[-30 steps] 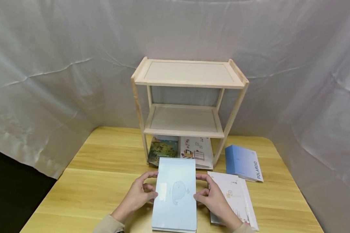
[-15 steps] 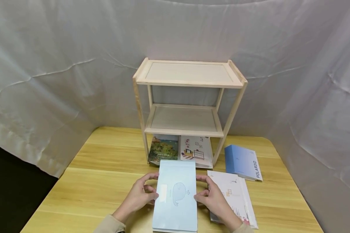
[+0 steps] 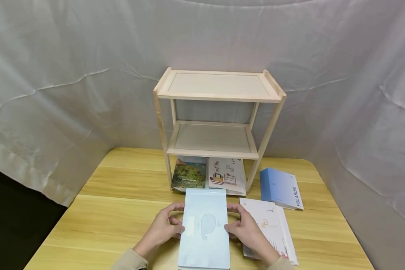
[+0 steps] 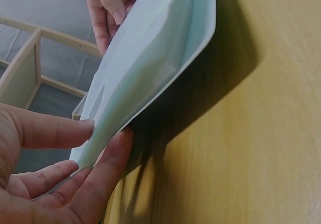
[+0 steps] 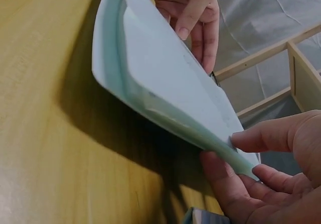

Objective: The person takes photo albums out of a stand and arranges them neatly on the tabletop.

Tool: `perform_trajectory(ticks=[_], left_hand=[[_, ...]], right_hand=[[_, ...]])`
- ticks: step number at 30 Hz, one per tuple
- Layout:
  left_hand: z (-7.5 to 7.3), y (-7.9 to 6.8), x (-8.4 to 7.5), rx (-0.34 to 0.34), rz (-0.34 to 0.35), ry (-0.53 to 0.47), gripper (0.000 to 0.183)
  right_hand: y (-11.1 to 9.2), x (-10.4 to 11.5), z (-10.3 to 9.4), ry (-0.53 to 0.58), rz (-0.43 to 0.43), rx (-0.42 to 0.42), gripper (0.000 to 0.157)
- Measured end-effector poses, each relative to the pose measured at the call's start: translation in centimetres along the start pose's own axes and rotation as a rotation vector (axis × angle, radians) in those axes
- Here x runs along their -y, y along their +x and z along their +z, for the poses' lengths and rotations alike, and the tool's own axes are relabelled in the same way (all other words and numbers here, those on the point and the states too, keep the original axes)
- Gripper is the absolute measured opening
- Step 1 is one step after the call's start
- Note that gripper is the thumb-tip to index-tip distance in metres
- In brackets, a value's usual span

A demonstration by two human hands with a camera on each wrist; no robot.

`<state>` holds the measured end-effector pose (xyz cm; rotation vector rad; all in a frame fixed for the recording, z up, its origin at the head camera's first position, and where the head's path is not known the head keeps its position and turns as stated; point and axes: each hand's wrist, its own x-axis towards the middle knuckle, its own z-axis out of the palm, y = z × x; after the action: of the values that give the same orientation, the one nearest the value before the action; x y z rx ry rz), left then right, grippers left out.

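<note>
A pale blue photo album (image 3: 204, 245) with a whale drawing on its cover is held just above the table, long side pointing away from me. My left hand (image 3: 163, 228) pinches its left edge, thumb on the cover and fingers beneath. On the opposite edge, my right hand (image 3: 245, 229) grips in the same way. Both wrist views show the album (image 4: 145, 48) raised off the wood, its shadow below and its pages slightly parted from the back cover. Beside my right hand lies a white illustrated album (image 3: 268, 221), partly covered by that hand.
A wooden shelf rack (image 3: 212, 153) stands behind the album. On its bottom level lie a landscape-covered photo album (image 3: 190, 174) and a white album with furniture drawings (image 3: 227, 176). A blue "POLAROID" album (image 3: 281, 187) lies at right. Grey curtains (image 3: 87, 75) surround the table (image 3: 104, 225).
The pale blue album has shifted slightly toward me, its far edge now lower in the head view. Both hands keep their hold on its sides.
</note>
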<state>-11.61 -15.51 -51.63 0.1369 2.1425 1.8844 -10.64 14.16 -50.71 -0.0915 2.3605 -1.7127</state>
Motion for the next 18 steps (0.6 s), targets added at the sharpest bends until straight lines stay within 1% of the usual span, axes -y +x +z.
perform_trajectory(ticks=[5,11,18], left_hand=[[0.05,-0.02,0.26,0.001,-0.016,0.016,0.076],[0.08,0.15,0.56,0.0,-0.028,0.017,0.075],[0.13,0.3,0.66,-0.01,-0.031,0.021,0.075]], right_hand=[[-0.25,0.17,0.1,-0.035,0.015,-0.004,0.066],[-0.14,0.38,0.21,-0.092,0.008,-0.002,0.066],[0.05,0.89,0.27,-0.143,0.05,0.035,0.064]])
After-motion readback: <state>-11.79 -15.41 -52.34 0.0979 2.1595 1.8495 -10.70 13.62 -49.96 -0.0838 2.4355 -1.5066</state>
